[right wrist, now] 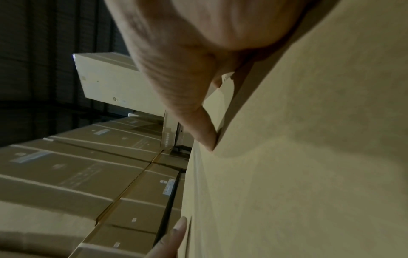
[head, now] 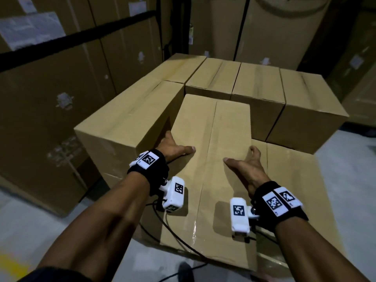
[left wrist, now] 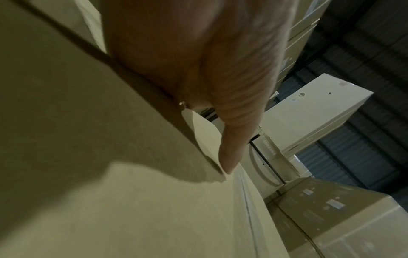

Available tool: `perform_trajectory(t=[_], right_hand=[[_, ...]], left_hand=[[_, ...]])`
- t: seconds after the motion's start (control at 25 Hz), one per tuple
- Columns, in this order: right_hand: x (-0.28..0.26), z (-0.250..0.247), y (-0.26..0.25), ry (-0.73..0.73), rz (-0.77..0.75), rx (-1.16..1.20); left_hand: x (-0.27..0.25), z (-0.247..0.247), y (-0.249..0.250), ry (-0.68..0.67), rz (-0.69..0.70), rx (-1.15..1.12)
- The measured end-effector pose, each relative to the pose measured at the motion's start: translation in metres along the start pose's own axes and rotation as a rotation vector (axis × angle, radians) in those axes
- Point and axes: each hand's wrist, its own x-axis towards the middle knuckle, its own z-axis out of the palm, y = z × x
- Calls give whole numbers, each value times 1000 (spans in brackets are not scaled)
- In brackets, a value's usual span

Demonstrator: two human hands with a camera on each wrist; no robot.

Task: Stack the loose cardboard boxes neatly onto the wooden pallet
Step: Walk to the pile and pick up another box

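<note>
Both hands clamp the long box (head: 209,159) by its sides — left hand (head: 173,148) and right hand (head: 247,169), thumbs flat on top, fingers down the sides. Step: seating it among stacked boxes (head: 258,88). Next — push forward flush; pallet hidden.

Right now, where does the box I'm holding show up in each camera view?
Head: the held box at centre, between both hands.
Left wrist: fills the lower left.
Right wrist: fills the right side.
Shared landmark: its taped centre seam.
</note>
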Motion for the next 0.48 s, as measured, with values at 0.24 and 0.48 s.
perform_trajectory(t=[0.24, 0.48], right_hand=[[73, 34, -23, 22, 20, 77], [137, 64, -43, 29, 44, 72]], left_hand=[[87, -21, 38, 3, 0, 304], [156, -34, 51, -26, -46, 329]])
